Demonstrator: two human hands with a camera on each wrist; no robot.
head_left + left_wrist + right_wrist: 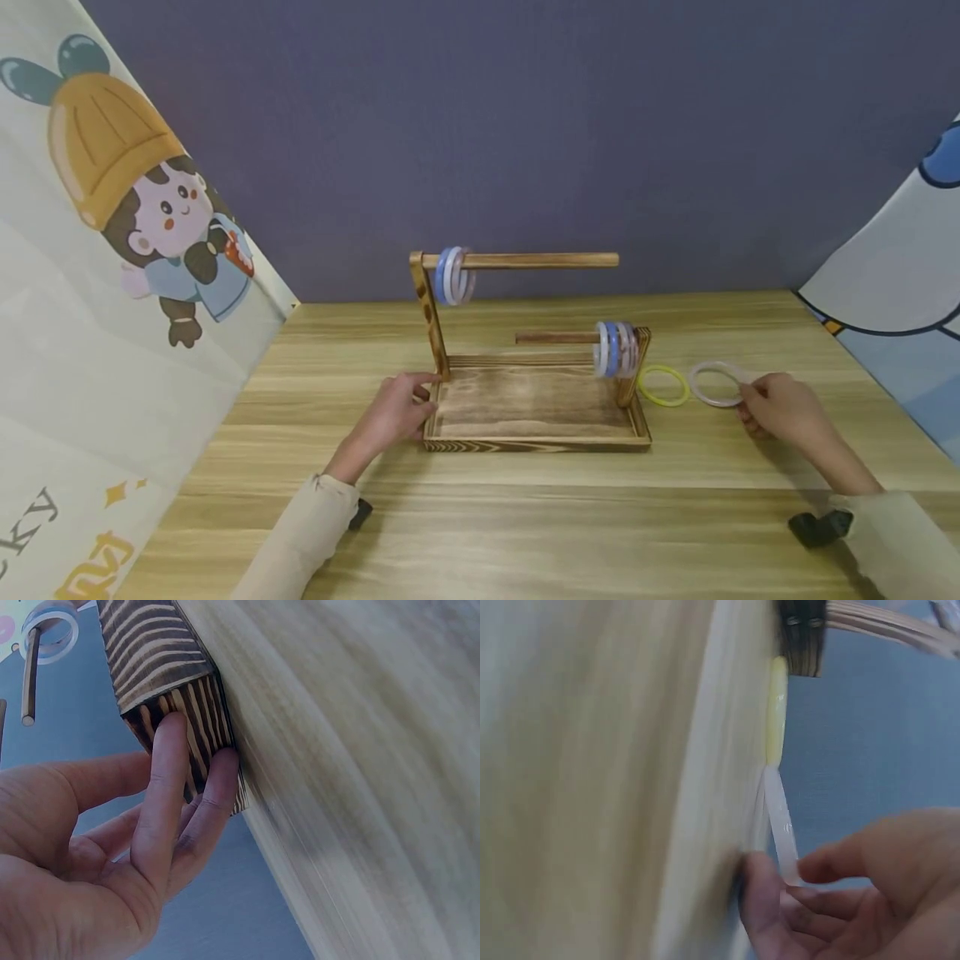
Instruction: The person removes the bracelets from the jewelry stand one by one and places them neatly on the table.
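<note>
One wooden rack (536, 404) between the hands (393, 408), pale ring (781, 821) in the right (783, 408).

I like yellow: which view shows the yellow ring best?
The head view: the yellow ring shows as an open loop. The right wrist view catches it only edge-on; the left wrist view misses it.

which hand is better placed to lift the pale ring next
Probably the right hand: its thumb and fingers pinch the pale ring, right of the wooden rack. The left hand touches the rack's left end, so the rack lies between it and the ring.
</note>
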